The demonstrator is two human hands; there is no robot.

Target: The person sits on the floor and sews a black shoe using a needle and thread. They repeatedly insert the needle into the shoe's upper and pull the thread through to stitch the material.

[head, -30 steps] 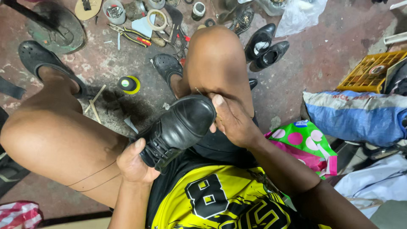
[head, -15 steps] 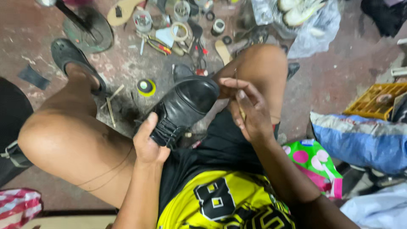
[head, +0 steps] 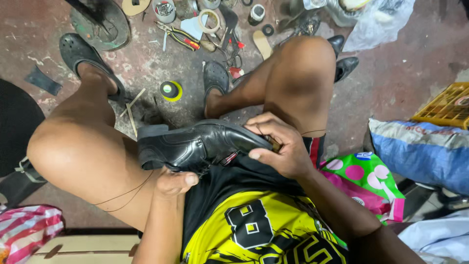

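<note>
A black leather shoe lies sideways across my lap, heel to the left, toe to the right. My left hand grips it from underneath near the middle. My right hand wraps over the toe end, fingers curled, pinching something small and brownish against the shoe. A thin thread runs from the shoe across my left thigh. I sit with both knees spread, in dark sandals.
Tools litter the floor ahead: pliers, tape rolls, a yellow-green spool, scissors, a tin of nails. An iron shoe stand sits far left. Another black shoe pair, a yellow crate and bags lie to the right.
The shoe has swung from pointing up and away to lying level across my lap. My right hand moved from the knee down onto its toe end; my left hand stays beneath.
</note>
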